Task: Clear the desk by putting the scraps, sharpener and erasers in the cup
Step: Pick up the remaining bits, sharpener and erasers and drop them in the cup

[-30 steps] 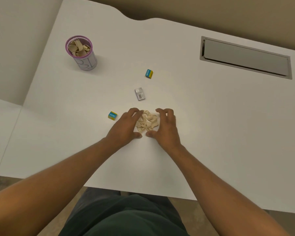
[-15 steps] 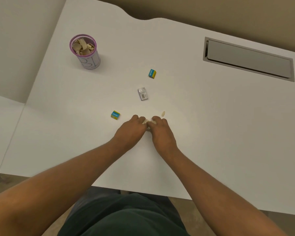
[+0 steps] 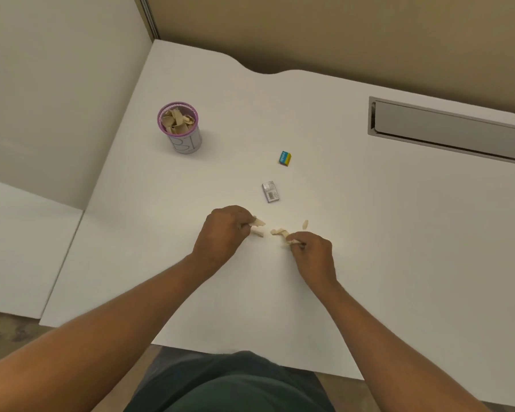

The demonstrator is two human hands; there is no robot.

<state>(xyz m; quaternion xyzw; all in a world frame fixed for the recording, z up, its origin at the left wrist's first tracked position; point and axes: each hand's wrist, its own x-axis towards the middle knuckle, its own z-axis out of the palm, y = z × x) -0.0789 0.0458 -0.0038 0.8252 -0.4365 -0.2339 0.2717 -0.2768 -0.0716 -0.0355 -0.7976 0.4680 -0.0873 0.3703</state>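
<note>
My left hand (image 3: pixel 225 233) is closed on beige paper scraps (image 3: pixel 257 223) that stick out past its fingers. My right hand (image 3: pixel 311 252) is closed on more scraps at its fingertips. A few loose scraps (image 3: pixel 279 232) lie on the white desk between the hands, and one small scrap (image 3: pixel 305 224) lies a little further right. The silver sharpener (image 3: pixel 270 191) rests just beyond the hands. A blue and yellow eraser (image 3: pixel 284 158) sits further back. The purple-rimmed cup (image 3: pixel 188 144), holding scraps, stands at the back left. A second eraser is hidden behind my left hand.
A grey recessed cable tray (image 3: pixel 446 135) is set into the desk at the back right. A white partition wall (image 3: pixel 57 84) borders the desk on the left. The desk's front edge (image 3: pixel 250 356) runs just above my lap.
My hands have drawn apart, each holding part of the scrap pile, leaving a few scraps on the desk. The camera view has shifted, and the near eraser is now covered by my left hand.
</note>
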